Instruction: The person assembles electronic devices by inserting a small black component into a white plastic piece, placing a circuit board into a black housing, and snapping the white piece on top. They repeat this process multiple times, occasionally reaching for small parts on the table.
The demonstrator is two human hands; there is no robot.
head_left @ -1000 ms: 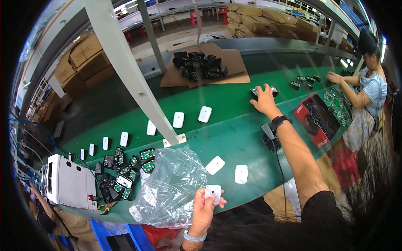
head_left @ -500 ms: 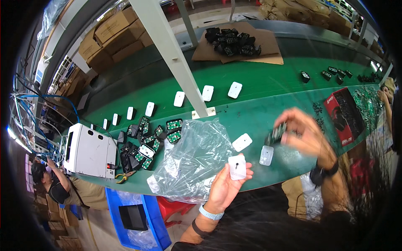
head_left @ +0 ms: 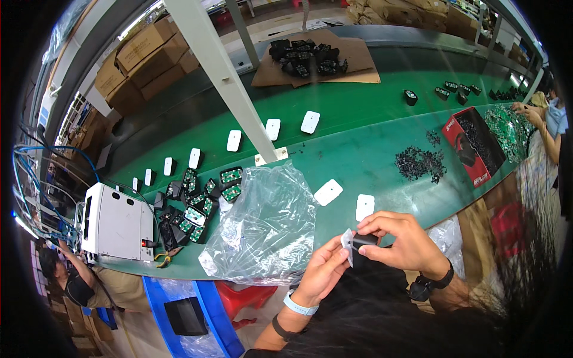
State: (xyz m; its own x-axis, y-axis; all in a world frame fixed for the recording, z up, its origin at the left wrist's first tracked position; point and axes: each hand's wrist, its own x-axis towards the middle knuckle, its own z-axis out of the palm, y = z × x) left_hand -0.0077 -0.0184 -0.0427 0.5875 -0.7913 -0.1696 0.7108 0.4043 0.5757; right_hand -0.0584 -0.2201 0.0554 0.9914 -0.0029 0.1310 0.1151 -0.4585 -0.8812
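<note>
My left hand [head_left: 323, 269] grips a white plastic cover [head_left: 347, 243] on edge between thumb and fingers. My right hand [head_left: 407, 241] pinches a black plastic housing [head_left: 363, 240] and holds it against the cover's face, just above the table's near edge. Whatever sits inside the housing is turned out of sight. Beyond my hands, two loose white covers [head_left: 328, 193] lie flat on the green tabletop. To the left, several black housings with green circuit boards [head_left: 230, 175] are heaped beside a crumpled clear plastic bag [head_left: 262, 227].
White-topped units [head_left: 234, 141] stand in a row along the green belt [head_left: 352, 107], behind a metal post [head_left: 230, 77]. A white machine [head_left: 122, 224] and pliers [head_left: 167, 258] are at left. Small black parts [head_left: 420, 163] and a red box [head_left: 471, 146] lie right. Co-workers sit at both sides.
My right hand has brought the black housing leftward and down to the white cover in my left hand. My left hand has turned the cover from face-up to edge-on. The view has shifted slightly.
</note>
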